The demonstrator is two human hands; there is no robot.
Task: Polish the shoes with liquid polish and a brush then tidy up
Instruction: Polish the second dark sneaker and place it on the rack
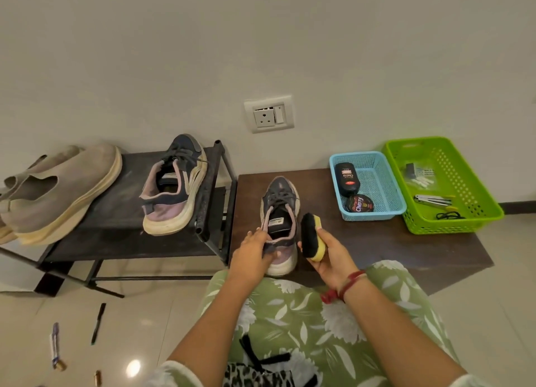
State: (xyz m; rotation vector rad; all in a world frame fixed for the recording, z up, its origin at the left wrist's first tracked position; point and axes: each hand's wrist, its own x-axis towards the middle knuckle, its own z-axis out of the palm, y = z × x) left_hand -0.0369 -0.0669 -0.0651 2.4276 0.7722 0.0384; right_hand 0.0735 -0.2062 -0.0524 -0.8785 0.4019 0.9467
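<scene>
- On the dark brown low table [391, 241], a grey-and-lilac laced sneaker [280, 201] is stood upright.
- Its heel collar is gripped by the left hand [253, 253], fingers curled over the rim.
- A yellow-backed, black-bristled brush [311, 237] is held in the curled right hand [329, 259], just beside the sneaker.
- A black liquid-polish bottle [346, 179] and a black polish tin [359, 204] are kept in the light blue plastic basket [374, 214].
- The matching second sneaker [174, 183] is propped on the black metal rack [116, 212].

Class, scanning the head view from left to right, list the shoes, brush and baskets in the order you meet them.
beige shoes → dark sneaker on the rack → sneaker on the brown board → brush → blue basket → green basket
</scene>
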